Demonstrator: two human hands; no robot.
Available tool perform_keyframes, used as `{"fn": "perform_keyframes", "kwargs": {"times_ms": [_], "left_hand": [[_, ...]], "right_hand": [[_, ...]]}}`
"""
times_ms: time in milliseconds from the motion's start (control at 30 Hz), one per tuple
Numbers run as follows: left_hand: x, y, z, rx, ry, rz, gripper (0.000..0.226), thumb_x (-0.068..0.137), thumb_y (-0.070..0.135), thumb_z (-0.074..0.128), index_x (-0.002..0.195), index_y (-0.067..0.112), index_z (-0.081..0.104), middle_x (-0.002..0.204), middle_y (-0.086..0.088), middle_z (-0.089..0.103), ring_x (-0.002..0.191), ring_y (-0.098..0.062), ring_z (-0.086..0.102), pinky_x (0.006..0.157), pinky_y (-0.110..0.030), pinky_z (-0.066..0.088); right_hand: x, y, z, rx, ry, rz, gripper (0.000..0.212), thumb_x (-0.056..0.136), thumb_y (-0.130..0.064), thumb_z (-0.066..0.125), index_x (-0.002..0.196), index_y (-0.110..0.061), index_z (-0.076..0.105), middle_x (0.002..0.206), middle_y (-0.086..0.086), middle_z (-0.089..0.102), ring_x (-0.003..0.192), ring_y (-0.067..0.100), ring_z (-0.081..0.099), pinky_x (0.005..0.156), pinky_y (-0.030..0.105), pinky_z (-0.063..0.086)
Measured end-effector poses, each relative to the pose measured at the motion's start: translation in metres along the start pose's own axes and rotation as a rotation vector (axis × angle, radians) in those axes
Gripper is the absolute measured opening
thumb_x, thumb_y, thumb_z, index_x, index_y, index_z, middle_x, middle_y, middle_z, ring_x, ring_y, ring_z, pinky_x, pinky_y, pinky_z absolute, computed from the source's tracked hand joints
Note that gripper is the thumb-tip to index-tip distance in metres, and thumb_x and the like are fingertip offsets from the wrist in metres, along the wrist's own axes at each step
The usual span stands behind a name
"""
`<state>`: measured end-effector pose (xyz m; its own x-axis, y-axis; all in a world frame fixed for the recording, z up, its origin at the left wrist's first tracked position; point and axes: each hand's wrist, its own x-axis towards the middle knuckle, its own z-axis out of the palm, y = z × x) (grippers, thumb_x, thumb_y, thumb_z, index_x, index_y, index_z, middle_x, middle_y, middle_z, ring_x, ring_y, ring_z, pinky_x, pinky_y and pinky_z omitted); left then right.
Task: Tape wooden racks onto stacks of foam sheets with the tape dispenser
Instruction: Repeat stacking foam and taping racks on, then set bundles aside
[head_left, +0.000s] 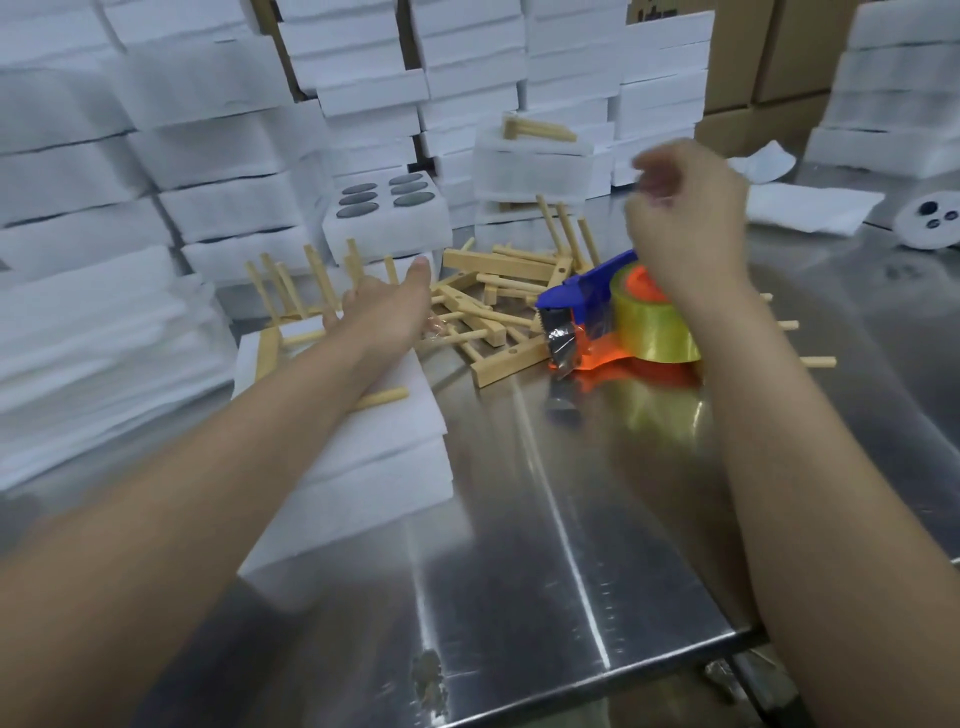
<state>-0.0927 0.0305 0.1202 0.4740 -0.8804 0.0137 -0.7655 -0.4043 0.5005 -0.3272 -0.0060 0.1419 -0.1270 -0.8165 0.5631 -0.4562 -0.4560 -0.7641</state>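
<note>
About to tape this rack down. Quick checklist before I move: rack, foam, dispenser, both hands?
1. Rack on foam: ok. The wooden rack lies on top of the foam stack.
2. Left hand steadying the rack: cannot tell. The left hand reaches over its far end; contact is hidden.
3. Dispenser in hand: not ok. The tape dispenser sits on the table.
4. Right hand free: cannot tell. The right hand is above the tape dispenser, fingers curled, blurred.
5. Tape end ready: cannot tell.

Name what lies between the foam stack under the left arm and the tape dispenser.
In the head view, a loose pile of wooden racks lies between the foam stack and the tape dispenser, on the steel table.
</note>
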Motion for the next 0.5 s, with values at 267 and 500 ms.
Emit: {"fn": "perform_keyframes", "kwargs": {"times_ms": [267, 500], "left_hand": [[-0.001, 0.003, -0.003, -0.095, 0.005, 0.006, 0.076, 0.094, 0.062, 0.015, 0.135, 0.009, 0.052, 0.151, -0.010, 0.033, 0.141, -0.028, 0.026, 0.118, -0.044, 0.015], [-0.008, 0.004, -0.005, -0.082, 0.001, 0.007, 0.059, 0.097, 0.049, 0.024, 0.099, 0.016, 0.072, 0.144, -0.008, 0.043, 0.133, -0.029, 0.037, 0.114, -0.046, 0.023]], "right_hand": [[-0.077, -0.043, 0.080, 0.385, -0.812, 0.564, 0.044, 0.098, -0.034, 0.052, 0.129, -0.005, 0.043, 0.100, 0.019, 0.063, 0.085, 0.033, 0.070, 0.075, 0.042, 0.060], [-0.081, -0.035, 0.091, 0.938, -0.630, 0.806, 0.056, 0.089, 0.011, 0.058, 0.138, -0.001, 0.033, 0.093, 0.016, 0.061, 0.069, 0.019, 0.060, 0.063, 0.024, 0.055]]}}
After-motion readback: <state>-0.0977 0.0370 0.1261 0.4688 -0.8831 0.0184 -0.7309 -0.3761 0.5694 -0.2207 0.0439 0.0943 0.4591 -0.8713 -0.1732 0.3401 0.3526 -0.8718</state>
